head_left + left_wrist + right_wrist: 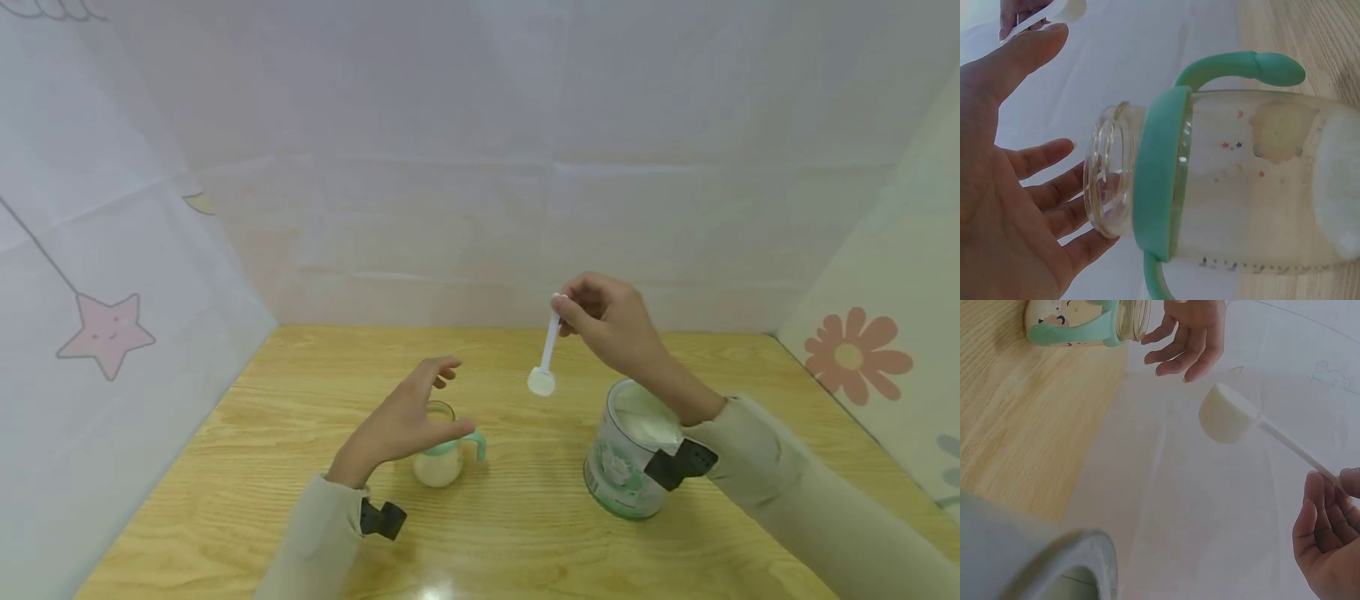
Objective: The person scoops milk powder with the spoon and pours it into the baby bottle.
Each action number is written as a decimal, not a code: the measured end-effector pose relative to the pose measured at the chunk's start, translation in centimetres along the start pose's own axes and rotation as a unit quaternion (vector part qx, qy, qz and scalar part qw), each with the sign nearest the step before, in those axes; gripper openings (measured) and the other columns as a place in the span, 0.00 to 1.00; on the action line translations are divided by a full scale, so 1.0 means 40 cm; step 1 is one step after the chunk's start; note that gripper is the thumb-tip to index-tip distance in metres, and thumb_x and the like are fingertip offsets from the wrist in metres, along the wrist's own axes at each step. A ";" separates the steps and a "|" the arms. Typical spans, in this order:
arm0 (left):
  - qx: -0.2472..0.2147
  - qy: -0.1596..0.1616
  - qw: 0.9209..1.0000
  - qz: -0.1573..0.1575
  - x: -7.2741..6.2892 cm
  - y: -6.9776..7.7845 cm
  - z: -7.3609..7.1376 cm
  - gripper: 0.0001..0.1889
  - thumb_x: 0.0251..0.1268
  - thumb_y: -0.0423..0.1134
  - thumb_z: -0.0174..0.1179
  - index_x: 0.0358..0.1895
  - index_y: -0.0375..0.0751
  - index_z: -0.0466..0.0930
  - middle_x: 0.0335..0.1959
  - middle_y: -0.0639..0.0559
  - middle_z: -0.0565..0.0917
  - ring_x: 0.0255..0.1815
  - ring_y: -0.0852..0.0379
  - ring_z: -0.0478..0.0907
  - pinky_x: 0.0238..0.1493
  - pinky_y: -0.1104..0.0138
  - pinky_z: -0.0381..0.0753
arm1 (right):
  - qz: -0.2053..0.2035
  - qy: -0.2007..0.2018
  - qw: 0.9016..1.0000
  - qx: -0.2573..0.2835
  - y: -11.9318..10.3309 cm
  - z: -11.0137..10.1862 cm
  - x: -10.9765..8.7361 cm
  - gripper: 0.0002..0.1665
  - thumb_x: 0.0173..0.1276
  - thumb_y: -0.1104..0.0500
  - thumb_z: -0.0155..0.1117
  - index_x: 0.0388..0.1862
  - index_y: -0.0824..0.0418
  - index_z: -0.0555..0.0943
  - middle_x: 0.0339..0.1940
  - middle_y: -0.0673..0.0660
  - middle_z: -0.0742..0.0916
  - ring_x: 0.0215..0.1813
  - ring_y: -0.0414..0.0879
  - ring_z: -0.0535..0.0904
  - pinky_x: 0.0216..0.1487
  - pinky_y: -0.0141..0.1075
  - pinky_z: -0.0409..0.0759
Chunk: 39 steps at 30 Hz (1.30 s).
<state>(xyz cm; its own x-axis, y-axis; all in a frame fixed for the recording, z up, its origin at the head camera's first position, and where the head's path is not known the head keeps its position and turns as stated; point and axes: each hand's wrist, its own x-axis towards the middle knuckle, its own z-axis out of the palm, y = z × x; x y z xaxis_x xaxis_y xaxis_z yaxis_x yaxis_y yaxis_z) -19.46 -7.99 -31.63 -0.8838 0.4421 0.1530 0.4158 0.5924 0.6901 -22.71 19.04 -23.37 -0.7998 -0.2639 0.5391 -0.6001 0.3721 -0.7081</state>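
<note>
Between thumb and fingers my right hand (611, 321) pinches the handle end of a white measuring scoop (546, 358), which hangs over the table. Pale powder fills the scoop's bowl (1225, 415) to about its rim. A clear baby bottle (1254, 181) with a mint-green collar and two handles stands uncapped on the table, whitish contents at its bottom. My left hand (408, 417) is spread at the bottle's mouth, thumb and fingers apart, holding nothing. Below my right forearm is a milk powder can (618, 471), its lid off and pale powder inside.
The wooden table (300, 500) reaches back to a pale cloth wall (480, 208). Printed side cloths stand along its left and right edges, with a pink star (107, 333) and an orange flower (855, 357). A dark wrist camera (382, 518) sits on the left cuff.
</note>
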 end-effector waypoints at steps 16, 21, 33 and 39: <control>-0.003 -0.005 1.000 -0.016 -0.044 -0.047 -0.031 0.43 0.56 0.53 0.67 0.72 0.45 0.56 0.64 0.48 0.69 0.63 0.47 0.68 0.62 0.49 0.69 | -0.014 -0.020 0.999 0.023 -0.012 0.053 0.016 0.05 0.68 0.69 0.58 0.34 0.72 0.78 0.28 0.64 0.84 0.25 0.43 0.81 0.31 0.29 0.81; -0.004 -0.010 1.000 -0.018 -0.050 -0.053 -0.033 0.44 0.55 0.54 0.67 0.72 0.42 0.56 0.64 0.44 0.69 0.63 0.46 0.68 0.62 0.49 0.69 | -0.008 -0.027 0.999 0.023 -0.019 0.065 0.016 0.05 0.69 0.68 0.58 0.35 0.71 0.78 0.28 0.63 0.84 0.25 0.39 0.81 0.31 0.29 0.81; -0.005 -0.013 1.000 -0.014 -0.060 -0.074 -0.034 0.43 0.55 0.51 0.68 0.71 0.41 0.57 0.63 0.44 0.70 0.60 0.47 0.69 0.60 0.49 0.70 | -0.015 -0.035 0.999 0.031 -0.029 0.091 0.015 0.05 0.69 0.67 0.58 0.35 0.69 0.78 0.28 0.62 0.84 0.25 0.37 0.79 0.31 0.31 0.81; -0.013 -0.013 1.000 -0.009 -0.059 -0.081 -0.032 0.42 0.55 0.51 0.68 0.70 0.41 0.58 0.62 0.44 0.70 0.59 0.47 0.70 0.60 0.48 0.70 | -0.024 -0.042 0.998 0.036 -0.027 0.104 0.012 0.05 0.69 0.67 0.58 0.33 0.69 0.77 0.27 0.61 0.84 0.24 0.37 0.79 0.30 0.31 0.81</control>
<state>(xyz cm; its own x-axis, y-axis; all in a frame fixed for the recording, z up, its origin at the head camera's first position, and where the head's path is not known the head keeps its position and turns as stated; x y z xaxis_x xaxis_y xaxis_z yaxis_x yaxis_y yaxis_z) -18.99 -11.81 -33.33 -0.8855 0.4482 0.1222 0.3935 0.5836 0.7103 -22.48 14.81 -24.25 -0.7667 -0.3548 0.5350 -0.6346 0.2929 -0.7152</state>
